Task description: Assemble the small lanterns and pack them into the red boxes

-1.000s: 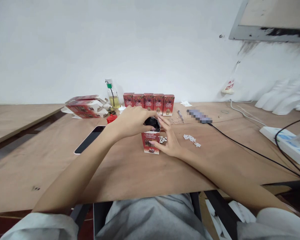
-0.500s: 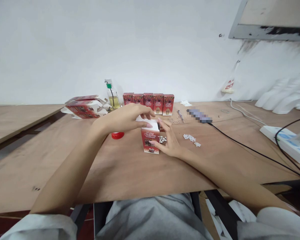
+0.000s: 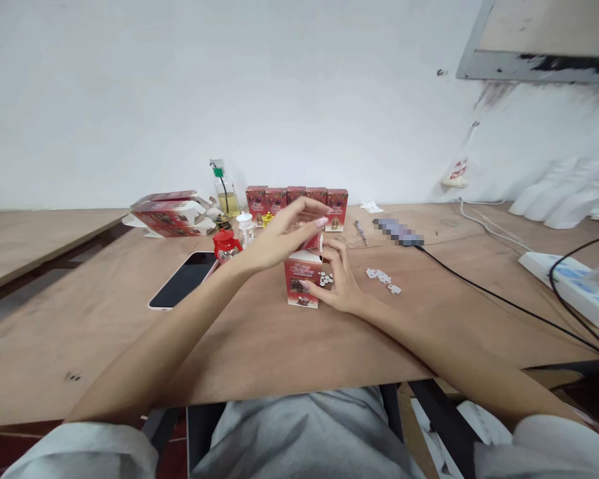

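Observation:
A small red printed carton (image 3: 302, 283) stands upright on the table in front of me. Around its right side is my right hand (image 3: 343, 283), thumb on the front face and fingers at the top right edge. My left hand (image 3: 292, 233) is above the carton's top, fingers stretched out and thumb apart, holding nothing visible. Beneath it a red and white top flap stands partly raised; whether the left hand touches it is unclear. Small round white pieces (image 3: 325, 277) lie behind the carton, partly hidden by the right hand.
Several finished-looking red cartons (image 3: 336, 209) line the wall. To the left are folded cartons (image 3: 170, 214), a pump bottle (image 3: 225, 193), a red lantern (image 3: 225, 245), a white lantern (image 3: 245, 226) and a phone (image 3: 184, 281). White tabs (image 3: 379, 275), a pen (image 3: 361, 231) and a black cable (image 3: 499, 303) lie right.
My left hand has risen off the carton's top and shifted right, and a red flap now shows raised there. The phone and lanterns have come into sight. My right hand keeps its hold.

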A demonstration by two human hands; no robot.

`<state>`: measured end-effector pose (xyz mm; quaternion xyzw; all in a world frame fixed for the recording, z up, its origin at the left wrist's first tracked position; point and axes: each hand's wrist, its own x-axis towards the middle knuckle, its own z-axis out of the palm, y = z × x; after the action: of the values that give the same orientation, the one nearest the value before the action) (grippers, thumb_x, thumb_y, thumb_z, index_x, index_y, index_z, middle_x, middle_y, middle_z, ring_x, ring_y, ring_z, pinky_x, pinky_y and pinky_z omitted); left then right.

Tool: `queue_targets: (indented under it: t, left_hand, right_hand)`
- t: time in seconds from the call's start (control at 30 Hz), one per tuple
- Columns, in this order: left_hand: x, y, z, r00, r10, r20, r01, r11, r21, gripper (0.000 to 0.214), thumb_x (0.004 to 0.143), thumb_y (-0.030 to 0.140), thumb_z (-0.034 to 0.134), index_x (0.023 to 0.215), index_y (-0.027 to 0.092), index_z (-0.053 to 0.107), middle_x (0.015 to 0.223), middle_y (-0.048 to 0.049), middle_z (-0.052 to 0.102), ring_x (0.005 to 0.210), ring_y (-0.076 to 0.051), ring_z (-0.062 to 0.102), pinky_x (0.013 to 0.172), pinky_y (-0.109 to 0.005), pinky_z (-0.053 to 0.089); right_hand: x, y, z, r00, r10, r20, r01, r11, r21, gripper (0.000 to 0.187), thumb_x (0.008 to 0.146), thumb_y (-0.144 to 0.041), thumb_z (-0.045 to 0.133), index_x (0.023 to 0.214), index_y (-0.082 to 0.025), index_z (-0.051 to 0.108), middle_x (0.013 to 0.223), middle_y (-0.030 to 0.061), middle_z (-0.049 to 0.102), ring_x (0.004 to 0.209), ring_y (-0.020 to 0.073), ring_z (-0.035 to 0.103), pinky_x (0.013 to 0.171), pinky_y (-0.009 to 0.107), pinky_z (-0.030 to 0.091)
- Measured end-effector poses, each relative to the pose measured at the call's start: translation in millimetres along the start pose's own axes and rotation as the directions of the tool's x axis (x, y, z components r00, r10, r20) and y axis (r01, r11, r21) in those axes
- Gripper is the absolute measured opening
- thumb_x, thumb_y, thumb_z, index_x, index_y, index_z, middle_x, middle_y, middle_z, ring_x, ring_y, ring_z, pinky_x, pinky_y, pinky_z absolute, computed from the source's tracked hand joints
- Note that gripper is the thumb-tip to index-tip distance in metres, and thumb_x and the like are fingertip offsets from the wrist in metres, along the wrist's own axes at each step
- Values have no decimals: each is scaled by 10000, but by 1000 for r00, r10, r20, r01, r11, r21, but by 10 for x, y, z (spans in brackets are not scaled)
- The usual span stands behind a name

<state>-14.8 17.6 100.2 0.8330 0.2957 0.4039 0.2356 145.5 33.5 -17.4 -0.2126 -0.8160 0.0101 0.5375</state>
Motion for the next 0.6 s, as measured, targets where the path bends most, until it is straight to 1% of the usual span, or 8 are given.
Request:
queue_targets:
  t: [0.03, 0.1, 0.17, 0.23, 0.33, 0.43, 0.53, 0.6]
  left_hand:
    - [10, -33, 47, 999, -7, 31, 8, 999, -36, 271, 894, 349, 463, 1066, 155, 543, 1100, -87, 600, 989, -173, 569, 841, -315, 463]
    - [27, -96, 116, 996, -6, 90, 8, 1000, -19, 228, 871, 333, 491, 990, 159, 577, 1036, -73, 622, 936, -167, 577, 837, -327, 459]
    - [36, -146, 149, 995, 8, 99, -11, 1000, 28, 185, 846, 316, 511, 909, 164, 595, 1000, -63, 628, 924, -167, 572, 855, -342, 450]
    - [37, -174, 153, 997, 9, 80, -11, 1000, 28, 156, 823, 297, 521, 859, 160, 588, 975, -59, 626, 919, -165, 569, 863, -342, 447]
    - [33, -181, 135, 997, -29, 70, 31, 999, -26, 145, 794, 261, 520, 879, 152, 566, 971, -61, 623, 892, -153, 570, 838, -322, 456]
    - [30, -163, 117, 990, -69, 126, 76, 996, -51, 188, 772, 241, 509, 928, 149, 559, 1008, -66, 620, 899, -155, 574, 819, -315, 465]
    - [28, -139, 105, 977, -92, 193, 95, 995, -5, 240, 753, 228, 501, 967, 146, 567, 1047, -71, 616, 921, -164, 574, 820, -317, 467]
    - [26, -125, 100, 972, -109, 208, 101, 994, 46, 264, 752, 221, 485, 991, 148, 570, 1054, -68, 615, 914, -163, 570, 818, -315, 465]
  right_hand:
    - [-13, 19, 18, 1000, -9, -21, 10, 1000, 9, 570, 771, -318, 678, 1239, -279, 355, 1208, 98, 380, 1205, 271, 434, 994, 497, 451]
    - [-41, 54, 57, 998, -7, -58, 10, 999, 45, 634, 759, -312, 694, 1258, -282, 305, 1223, 101, 383, 1208, 272, 439, 997, 509, 445]
    - [-64, 75, 89, 997, 27, -72, -20, 996, 87, 706, 753, -312, 703, 1288, -280, 243, 1247, 114, 376, 1212, 274, 447, 988, 513, 455]
    - [-73, 73, 108, 996, 48, -70, -40, 992, 118, 748, 752, -310, 706, 1309, -278, 208, 1264, 125, 371, 1222, 275, 447, 983, 513, 464]
    - [-65, 40, 115, 995, 37, -90, -25, 991, 128, 756, 741, -305, 719, 1301, -287, 211, 1258, 120, 378, 1255, 276, 416, 987, 513, 471]
    - [-64, 9, 123, 990, 83, -111, -68, 989, 128, 768, 727, -314, 734, 1285, -297, 207, 1275, 122, 334, 1250, 280, 425, 983, 518, 482]
    - [-74, 1, 140, 984, 149, -101, -132, 979, 154, 779, 726, -329, 736, 1283, -304, 191, 1301, 130, 269, 1203, 272, 476, 970, 519, 499]
    - [-78, 4, 149, 983, 157, -95, -139, 975, 171, 781, 728, -336, 735, 1282, -306, 185, 1302, 132, 251, 1195, 266, 483, 960, 512, 511]
